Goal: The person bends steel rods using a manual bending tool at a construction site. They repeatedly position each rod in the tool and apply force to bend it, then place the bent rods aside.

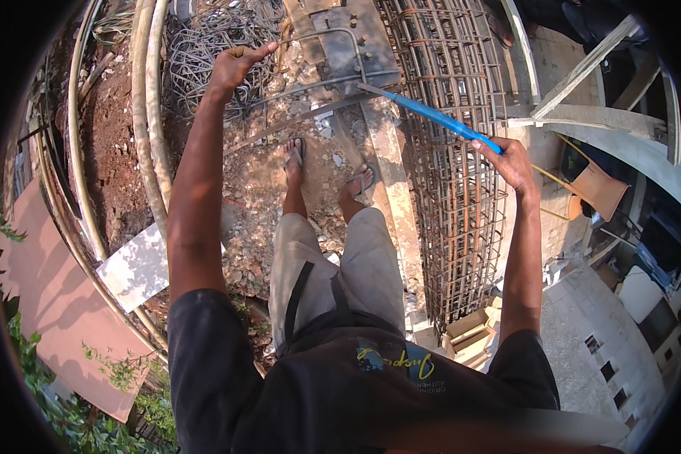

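Observation:
My left hand [238,69] is closed on one end of a thin steel rod [316,33], with a finger and thumb reaching along it. From there the rod runs right, turns a corner and comes down over a dark bending board [378,47] with several upright pegs. Another length of rod [303,90] crosses the board's near edge and extends left. My right hand [511,160] grips the lower end of a blue-handled bar-bending tool [439,115]. The tool slants up to the left, its metal tip at the rod's lower corner. Whether the tip is hooked on is too small to tell.
A long rusty rebar cage [454,189] lies right of my legs. Beyond the board's left side is a heap of bent steel rings [219,49]. Long poles [147,106] run along the left. Rubble [257,204] and a plank [390,181] lie around my sandalled feet.

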Motion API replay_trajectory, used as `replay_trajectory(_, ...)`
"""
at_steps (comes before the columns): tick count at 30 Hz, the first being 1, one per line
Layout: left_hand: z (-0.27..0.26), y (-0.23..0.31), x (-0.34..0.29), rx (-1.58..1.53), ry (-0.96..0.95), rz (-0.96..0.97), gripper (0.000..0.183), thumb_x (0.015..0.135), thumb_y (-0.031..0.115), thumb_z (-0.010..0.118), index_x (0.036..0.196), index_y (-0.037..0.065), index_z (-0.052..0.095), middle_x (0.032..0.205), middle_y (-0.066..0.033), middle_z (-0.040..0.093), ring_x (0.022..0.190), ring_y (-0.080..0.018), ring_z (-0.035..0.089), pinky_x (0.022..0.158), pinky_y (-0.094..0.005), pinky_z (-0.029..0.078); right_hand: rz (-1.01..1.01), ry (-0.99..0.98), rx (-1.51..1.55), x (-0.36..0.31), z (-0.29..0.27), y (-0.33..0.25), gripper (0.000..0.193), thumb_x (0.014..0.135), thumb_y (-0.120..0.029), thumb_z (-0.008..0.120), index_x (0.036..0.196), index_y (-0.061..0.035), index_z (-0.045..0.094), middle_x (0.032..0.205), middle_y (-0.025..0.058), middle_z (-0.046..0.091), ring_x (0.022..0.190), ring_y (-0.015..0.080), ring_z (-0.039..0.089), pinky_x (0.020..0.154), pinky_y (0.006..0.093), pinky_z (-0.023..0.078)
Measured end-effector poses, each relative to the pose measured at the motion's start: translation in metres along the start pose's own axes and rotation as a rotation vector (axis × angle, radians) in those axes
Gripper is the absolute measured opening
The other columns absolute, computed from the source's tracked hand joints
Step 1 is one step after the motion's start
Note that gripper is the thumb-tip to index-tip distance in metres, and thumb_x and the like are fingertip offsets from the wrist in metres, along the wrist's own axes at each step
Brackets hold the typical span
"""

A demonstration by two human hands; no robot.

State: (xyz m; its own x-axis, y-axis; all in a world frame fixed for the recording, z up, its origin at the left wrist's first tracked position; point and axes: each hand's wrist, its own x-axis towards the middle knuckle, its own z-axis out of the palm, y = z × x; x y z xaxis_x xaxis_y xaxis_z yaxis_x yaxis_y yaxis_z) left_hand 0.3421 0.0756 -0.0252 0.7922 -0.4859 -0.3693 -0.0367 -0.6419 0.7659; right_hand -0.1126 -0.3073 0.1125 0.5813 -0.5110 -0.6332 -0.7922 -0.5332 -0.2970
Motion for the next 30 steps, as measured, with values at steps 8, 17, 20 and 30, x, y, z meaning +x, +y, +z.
replay_trajectory(8, -0.0037, 0.0062, -0.0035, 0.012, -0.045, -0.032, 0.061, 0.082, 0.064, 0.089, 0.085, 0.005, 0.078, 0.077, -0.0021, 0.067, 0.072, -0.0134, 0.058, 0.073, -0.0351, 0.051, -0.078, 0.050, -0.002, -0.0006, -0.0009, 0.0003, 0.067, 0.091, -0.069, 0.076, 0.088, -0.0032, 0.081, 0.059, 0.0006, 0.051, 0.060, 0.0144, 0.046, 0.058, 0.0387, 0.038)
replay_trajectory(17, -0.0018, 0.0053, 0.0002, -0.017, -0.042, -0.033, 0.065, 0.082, 0.064, 0.090, 0.093, 0.001, 0.079, 0.066, 0.0010, 0.055, 0.067, -0.0104, 0.049, 0.072, -0.0321, 0.046, -0.069, 0.121, 0.000, -0.0068, 0.0068, 0.0027, 0.073, 0.087, -0.076, 0.075, 0.084, -0.0034, 0.081, 0.058, 0.0017, 0.051, 0.059, 0.0155, 0.048, 0.058, 0.0386, 0.039)
replay_trajectory(20, -0.0009, 0.0027, 0.0001, -0.037, -0.039, 0.027, 0.063, 0.086, 0.063, 0.086, 0.097, 0.002, 0.080, 0.064, 0.0021, 0.054, 0.059, -0.0086, 0.042, 0.068, -0.0329, 0.043, -0.079, 0.118, -0.033, -0.0019, 0.0028, 0.0010, 0.072, 0.087, -0.075, 0.076, 0.085, -0.0036, 0.082, 0.058, 0.0026, 0.054, 0.058, 0.0157, 0.051, 0.057, 0.0387, 0.040)
replay_trajectory(30, -0.0052, 0.0082, -0.0044, 0.073, -0.044, -0.085, 0.057, 0.089, 0.058, 0.083, 0.103, 0.002, 0.082, 0.097, -0.0087, 0.068, 0.094, -0.0223, 0.062, 0.093, -0.0427, 0.049, -0.050, 0.074, -0.038, 0.0001, 0.0003, -0.0020, 0.067, 0.091, -0.068, 0.077, 0.081, -0.0016, 0.078, 0.059, 0.0019, 0.050, 0.060, 0.0154, 0.046, 0.058, 0.0398, 0.038)
